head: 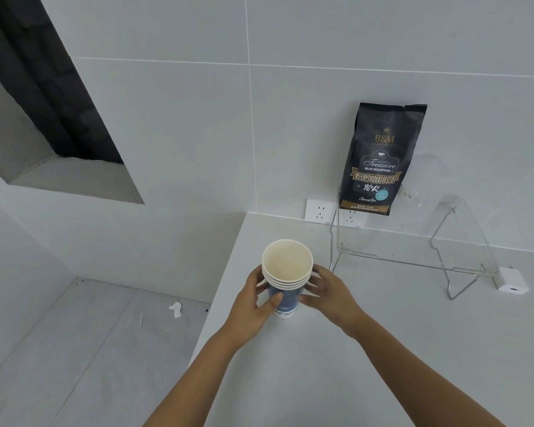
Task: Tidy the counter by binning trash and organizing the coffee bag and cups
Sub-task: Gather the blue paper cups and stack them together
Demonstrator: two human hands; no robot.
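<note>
A stack of several nested paper cups [285, 272], blue on the outside and cream inside, stands upright on the white counter [383, 349] near its left edge. My left hand [253, 306] wraps the stack from the left with the thumb across its front. My right hand [329, 291] grips it from the right. A black coffee bag [379, 161] with gold lettering stands upright on a clear acrylic shelf [413, 260] against the tiled wall, to the right and behind the cups.
A white charger block [512, 283] lies beside the shelf's right foot. Wall sockets [319, 211] sit behind the shelf. Left of the counter edge is a drop to the grey floor, with a crumpled white scrap [175, 309] on it.
</note>
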